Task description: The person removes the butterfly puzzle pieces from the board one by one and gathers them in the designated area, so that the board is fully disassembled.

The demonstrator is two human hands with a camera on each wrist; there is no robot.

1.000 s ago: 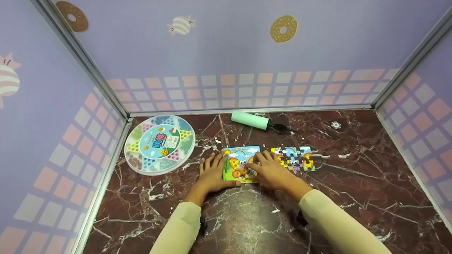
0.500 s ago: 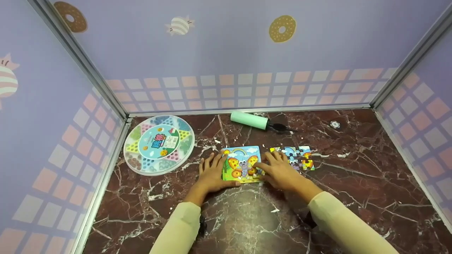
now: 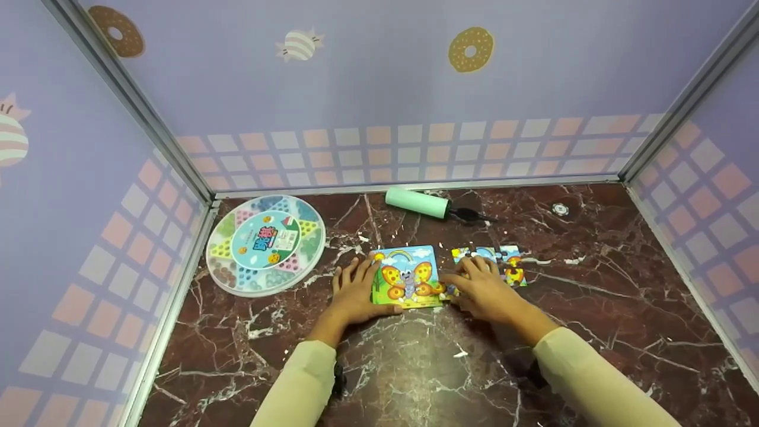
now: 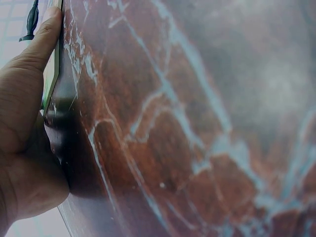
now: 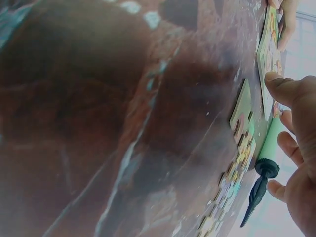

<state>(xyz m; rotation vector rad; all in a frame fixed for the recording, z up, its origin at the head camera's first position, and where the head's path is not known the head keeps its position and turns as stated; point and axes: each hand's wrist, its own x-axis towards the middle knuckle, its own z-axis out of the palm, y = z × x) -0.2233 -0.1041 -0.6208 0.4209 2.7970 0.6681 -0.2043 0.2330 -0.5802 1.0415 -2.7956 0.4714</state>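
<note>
A square butterfly jigsaw board (image 3: 408, 273) lies on the dark marbled surface, its printed rainbow and butterfly facing up. My left hand (image 3: 354, 296) rests along the board's left edge, its thumb by the near edge; the left wrist view shows that thumb (image 4: 45, 34) against the rim. To the right, several jigsaw pieces (image 3: 514, 273) lie in a loose group. My right hand (image 3: 489, 293) is over the left part of this group, with its thumb near the board's right edge. A piece (image 5: 242, 106) lies beside the board in the right wrist view. The right fingertips are partly hidden in the head view.
A round Chinese checkers set (image 3: 267, 246) sits at the back left. Behind the board lies a mint-green hand pump (image 3: 417, 202) with a black nozzle. A small round chip (image 3: 560, 209) is at the back right. Purple panels (image 3: 391, 89) enclose the surface.
My right hand has moved rightward off the board, uncovering the butterfly picture. A piece now shows beside the board's lower right edge, by the thumb. My left hand stays in place.
</note>
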